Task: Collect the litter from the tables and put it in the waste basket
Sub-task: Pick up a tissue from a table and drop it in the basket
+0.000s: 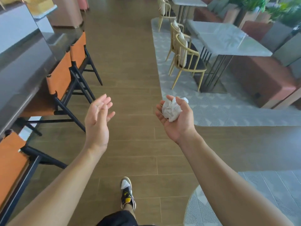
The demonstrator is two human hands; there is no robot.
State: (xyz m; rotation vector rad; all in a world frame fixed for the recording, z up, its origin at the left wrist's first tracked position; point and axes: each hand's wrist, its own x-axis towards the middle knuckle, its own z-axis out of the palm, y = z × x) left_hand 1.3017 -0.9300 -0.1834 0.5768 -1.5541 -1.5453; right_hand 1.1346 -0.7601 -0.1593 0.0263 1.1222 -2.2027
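My right hand [177,118] is turned palm up in front of me, its fingers curled round a crumpled ball of white paper [171,110]. My left hand [97,116] is raised at the same height, fingers straight and relaxed, with nothing in it. Both hands hover above the wooden floor of an aisle. A grey marble table [228,39] stands ahead on the right, its top bare. No waste basket is in view.
A dark counter [24,70] with orange-backed stools [60,79] lines the left side. Beige chairs [185,54] and a brown bench [263,75] surround the marble table on a grey carpet. My foot in a sneaker [127,193] is on the wooden aisle.
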